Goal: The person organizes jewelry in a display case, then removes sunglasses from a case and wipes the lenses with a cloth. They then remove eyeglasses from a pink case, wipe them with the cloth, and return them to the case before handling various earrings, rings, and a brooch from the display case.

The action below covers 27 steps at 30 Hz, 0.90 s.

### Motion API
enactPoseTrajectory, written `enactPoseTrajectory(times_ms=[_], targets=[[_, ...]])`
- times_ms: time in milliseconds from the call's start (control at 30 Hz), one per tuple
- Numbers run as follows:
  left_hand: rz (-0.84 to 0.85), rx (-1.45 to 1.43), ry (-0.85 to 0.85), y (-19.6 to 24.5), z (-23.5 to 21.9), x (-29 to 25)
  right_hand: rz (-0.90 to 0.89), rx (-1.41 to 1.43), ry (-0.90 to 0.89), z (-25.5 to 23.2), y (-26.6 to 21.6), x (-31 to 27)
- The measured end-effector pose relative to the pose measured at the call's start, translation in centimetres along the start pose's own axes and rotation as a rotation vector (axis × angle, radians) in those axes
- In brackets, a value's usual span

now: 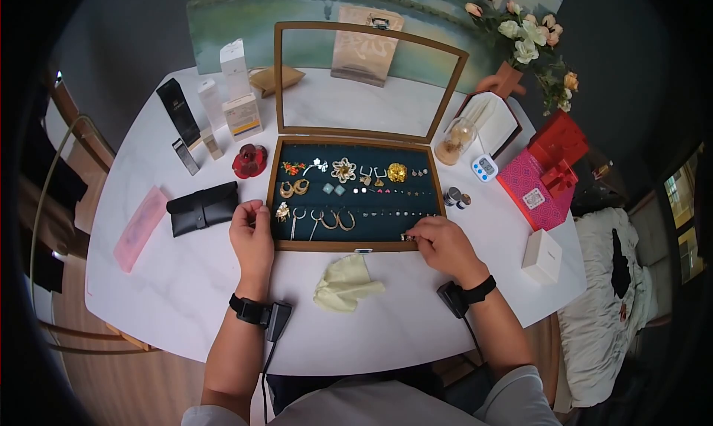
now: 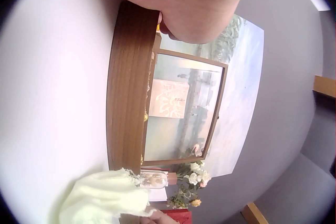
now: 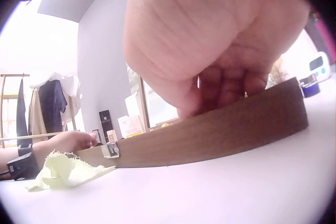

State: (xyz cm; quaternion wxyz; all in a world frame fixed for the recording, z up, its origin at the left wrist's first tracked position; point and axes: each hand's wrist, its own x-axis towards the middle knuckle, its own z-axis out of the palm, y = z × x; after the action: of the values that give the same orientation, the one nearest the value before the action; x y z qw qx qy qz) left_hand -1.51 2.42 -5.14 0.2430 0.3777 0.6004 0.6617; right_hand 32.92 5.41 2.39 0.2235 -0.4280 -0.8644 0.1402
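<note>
A wooden jewelry box (image 1: 327,246) stands with its glass-paned lid (image 1: 279,77) raised, and rows of earrings and brooches sit on its dark lining. My left hand (image 1: 252,236) grips the box's left side near the front corner, fingers curled at the edge. My right hand (image 1: 445,246) reaches over the front right corner, thumb and fingers pinching a small shiny earring (image 1: 406,237) low against the lining. In the right wrist view those fingertips are partly hidden behind the front wall. Gold hoop earrings (image 1: 346,219) lie in the front row.
A pale green cloth (image 1: 345,283) lies before the box. On the left are a black pouch (image 1: 202,208), a pink case (image 1: 141,229) and a red flower-shaped piece (image 1: 249,161). A timer (image 1: 484,167), pink gift box (image 1: 536,192) and white box (image 1: 543,257) stand on the right.
</note>
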Motion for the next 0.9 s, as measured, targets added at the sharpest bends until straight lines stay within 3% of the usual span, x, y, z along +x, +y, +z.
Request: enactPoseTrajectory(times_ms=[33, 100, 133, 200, 333, 433, 567, 633, 900], targets=[[0.005, 0.011, 0.000, -0.1, 0.0, 0.0, 0.002, 0.001, 0.002, 0.3, 0.0, -0.2], [-0.008, 0.008, -0.002, 0.0, 0.0, 0.0, 0.007, 0.011, 0.231, 0.9, 0.1, -0.4], [-0.022, 0.005, -0.001, 0.0, 0.0, 0.0, 0.006, 0.011, 0.230, 1.0, 0.2, -0.6], [-0.008, -0.016, 0.012, 0.3, 0.2, -0.1, 0.173, 0.130, 0.334, 1.2, 0.5, -0.6], [0.023, -0.013, 0.017, -0.2, 0.1, -0.1, 0.231, 0.092, 0.453, 1.4, 2.1, 0.8], [0.020, -0.047, 0.031, -0.3, 0.2, 0.0, 0.332, 0.088, 0.666, 1.8, 3.1, 1.5], [0.005, -0.001, 0.030, -0.3, -0.1, -0.1, 0.386, 0.127, 0.606, 2.2, 3.2, 0.6], [0.000, -0.047, 0.020, -0.2, 0.0, 0.0, 0.501, 0.146, 0.518, 1.5, 2.8, 0.1], [-0.037, -0.042, -0.011, -0.1, -0.1, -0.1, 0.456, 0.163, 0.527, 1.8, 3.6, -0.6]])
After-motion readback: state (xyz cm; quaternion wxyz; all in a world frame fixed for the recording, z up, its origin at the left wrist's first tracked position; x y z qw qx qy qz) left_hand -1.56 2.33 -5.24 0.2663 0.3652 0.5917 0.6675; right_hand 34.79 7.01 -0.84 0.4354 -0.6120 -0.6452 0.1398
